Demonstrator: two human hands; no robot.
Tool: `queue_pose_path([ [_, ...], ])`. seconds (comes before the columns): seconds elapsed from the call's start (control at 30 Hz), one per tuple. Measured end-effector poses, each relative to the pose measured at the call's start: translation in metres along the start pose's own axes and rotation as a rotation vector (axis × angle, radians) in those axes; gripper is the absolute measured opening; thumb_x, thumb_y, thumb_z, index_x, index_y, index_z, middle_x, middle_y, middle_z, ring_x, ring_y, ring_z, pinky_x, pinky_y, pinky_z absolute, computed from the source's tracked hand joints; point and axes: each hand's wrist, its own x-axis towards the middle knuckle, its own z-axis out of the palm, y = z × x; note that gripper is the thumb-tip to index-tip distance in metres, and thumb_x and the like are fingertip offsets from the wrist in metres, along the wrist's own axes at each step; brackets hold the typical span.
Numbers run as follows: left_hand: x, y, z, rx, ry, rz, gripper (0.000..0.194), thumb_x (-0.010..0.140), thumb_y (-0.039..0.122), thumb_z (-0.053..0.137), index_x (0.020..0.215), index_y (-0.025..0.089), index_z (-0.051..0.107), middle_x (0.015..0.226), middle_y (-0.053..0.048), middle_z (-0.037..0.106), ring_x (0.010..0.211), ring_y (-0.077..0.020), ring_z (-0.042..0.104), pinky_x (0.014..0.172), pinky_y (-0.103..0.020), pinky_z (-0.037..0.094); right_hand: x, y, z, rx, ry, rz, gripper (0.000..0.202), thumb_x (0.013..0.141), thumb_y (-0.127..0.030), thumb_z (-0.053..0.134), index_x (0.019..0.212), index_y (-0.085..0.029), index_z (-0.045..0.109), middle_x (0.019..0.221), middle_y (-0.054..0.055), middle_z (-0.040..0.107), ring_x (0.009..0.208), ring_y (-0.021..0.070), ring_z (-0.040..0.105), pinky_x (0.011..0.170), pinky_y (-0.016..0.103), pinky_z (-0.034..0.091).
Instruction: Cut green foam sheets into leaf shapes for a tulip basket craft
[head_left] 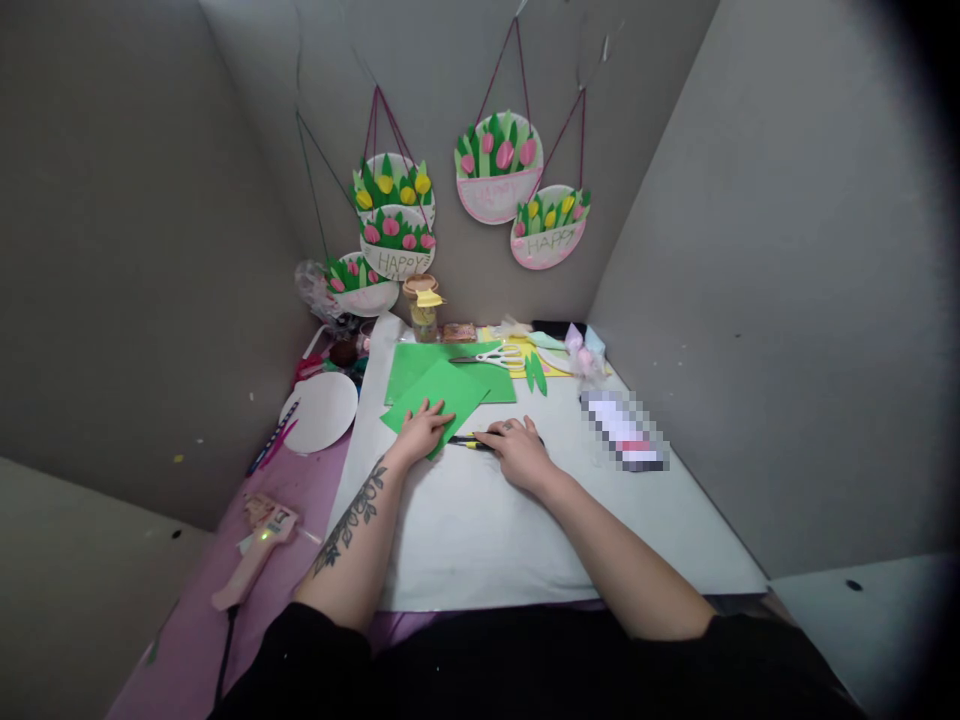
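Note:
My left hand (420, 433) lies with its fingers spread on a tilted sheet of green paper (450, 385), pressing it to the white table cover. To its right, my right hand (517, 455) is closed over black-and-yellow scissors (471, 441), whose front end points left toward the paper's lower edge; the palm hides much of the handles. Beneath the tilted sheet is a larger green sheet (412, 365). White-handled scissors (499, 357) rest on it. Two cut green leaf shapes (535, 373) lie just to their right.
A blurred phone (626, 430) lies at the right. On the left are a white paper plate (322, 412), pens (276, 440) and a pink glue gun (259, 550) with a cord. A lidded cup (424, 315) stands at the back. Paper-plate flower baskets (499, 195) hang above.

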Motion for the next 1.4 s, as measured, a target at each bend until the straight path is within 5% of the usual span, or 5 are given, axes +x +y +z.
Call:
queue_pose_path([
  [0.57, -0.001, 0.001, -0.001, -0.019, -0.019, 0.007, 0.045, 0.091, 0.025, 0.037, 0.133, 0.032, 0.052, 0.154, -0.001, 0.027, 0.144, -0.0315, 0.014, 0.109, -0.063, 0.015, -0.004, 0.004, -0.001, 0.038, 0.010, -0.063, 0.053, 0.083, -0.007, 0.044, 0.126, -0.033, 0.059, 0.122, 0.006, 0.061, 0.110, 0.0252, 0.045, 0.104, 0.054, 0.014],
  [0.9, -0.001, 0.000, 0.000, -0.060, 0.005, 0.011, 0.045, 0.089, 0.021, 0.039, 0.131, 0.032, 0.054, 0.153, -0.002, 0.029, 0.144, -0.0323, 0.015, 0.108, -0.065, 0.014, -0.005, -0.031, 0.005, 0.193, -0.067, -0.268, 0.051, 0.082, -0.007, 0.047, 0.122, -0.035, 0.061, 0.119, 0.004, 0.062, 0.112, 0.0244, 0.047, 0.106, 0.058, 0.014],
  [1.1, -0.002, -0.010, 0.002, -0.189, 0.123, 0.025, 0.045, 0.084, 0.011, 0.040, 0.121, 0.023, 0.063, 0.144, -0.006, 0.046, 0.140, -0.0278, 0.029, 0.111, -0.056, 0.023, -0.006, 0.002, 0.004, 0.367, 0.035, -0.397, 0.054, 0.078, -0.004, 0.048, 0.123, -0.032, 0.061, 0.115, 0.004, 0.064, 0.109, 0.0215, 0.050, 0.104, 0.046, 0.030],
  [1.27, -0.007, -0.008, 0.003, -0.229, 0.353, -0.032, 0.038, 0.087, 0.015, 0.039, 0.113, 0.014, 0.066, 0.122, -0.012, 0.064, 0.123, -0.0219, 0.052, 0.108, -0.039, 0.036, -0.001, 0.055, 0.000, 0.378, 0.411, 0.044, 0.054, 0.082, -0.014, 0.050, 0.135, -0.021, 0.049, 0.120, 0.010, 0.059, 0.110, 0.0234, 0.050, 0.098, 0.038, 0.038],
  [1.4, -0.017, 0.007, 0.002, -0.113, 0.355, 0.066, 0.039, 0.082, 0.037, 0.058, 0.116, 0.019, 0.065, 0.128, -0.009, 0.061, 0.129, -0.0283, 0.044, 0.109, -0.046, 0.032, 0.002, 0.086, 0.001, 0.157, 0.410, 0.457, 0.054, 0.082, -0.018, 0.052, 0.135, -0.015, 0.049, 0.110, 0.015, 0.060, 0.102, 0.0277, 0.053, 0.089, 0.037, 0.041],
])
